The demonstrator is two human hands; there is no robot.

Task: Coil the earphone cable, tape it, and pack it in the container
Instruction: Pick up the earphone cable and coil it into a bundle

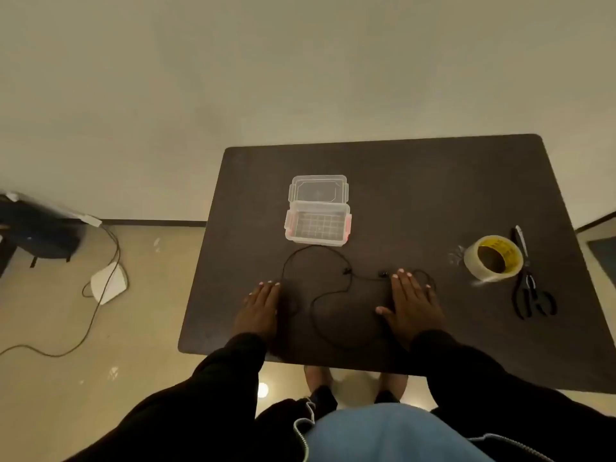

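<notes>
Earphone cable [320, 295] uncoiled, no readable writing

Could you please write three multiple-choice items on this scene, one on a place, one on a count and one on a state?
1. Where does the tape roll lie on the table?
A. inside the container
B. right of the right hand, beside the scissors
C. under the left hand

2. How many hands lie flat on the table?
A. none
B. one
C. two

3. What state is the earphone cable in?
A. loose and uncoiled on the table
B. coiled and taped
C. packed in the container

Answers:
1 B: the roll sits next to the scissors, far to the right of the right hand.
2 C: the left hand and the right hand both rest palm down.
3 A: the cable wanders in open loops between the hands, and the container stands open with nothing seen inside, its lid behind it.
</notes>
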